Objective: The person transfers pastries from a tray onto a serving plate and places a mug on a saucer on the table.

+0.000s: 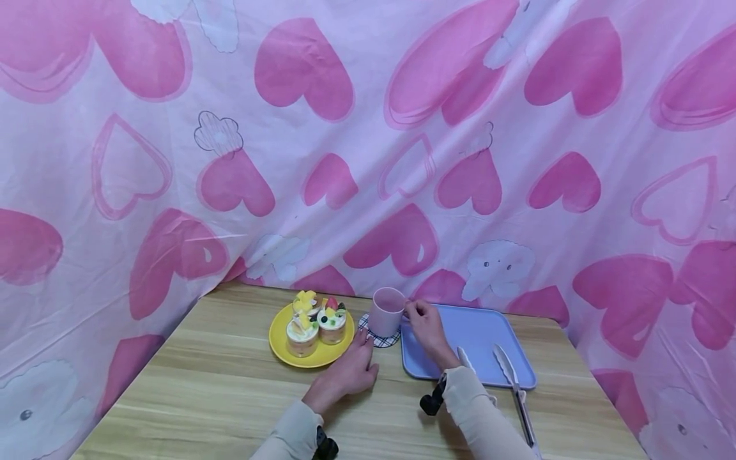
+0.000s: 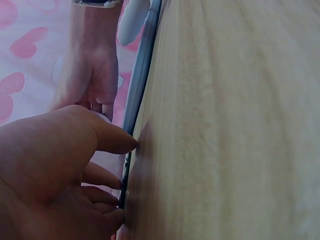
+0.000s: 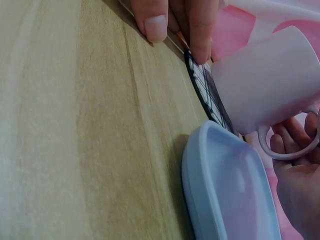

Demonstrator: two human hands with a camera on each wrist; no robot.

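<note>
A pink mug (image 1: 387,313) stands on a round checked coaster (image 1: 386,342); the right wrist view shows the mug (image 3: 265,80) and the coaster's dark rim. My right hand (image 1: 428,329) holds the mug by its handle, and in the right wrist view this hand (image 3: 302,185) has its fingers curled at the handle (image 3: 285,156). On the table, my left hand (image 1: 351,367) reaches forward with extended fingers touching the coaster's near left edge. In the left wrist view the left hand (image 2: 55,170) has its fingertips along the coaster's thin dark edge.
Left of the coaster, a yellow plate (image 1: 278,348) carries three dessert cups (image 1: 302,335) topped with fruit. A blue tray (image 1: 471,332) lies to the right, with metal tongs (image 1: 520,396) across its front edge. Behind the wooden table (image 1: 190,396) hangs a pink heart-patterned cloth (image 1: 368,160).
</note>
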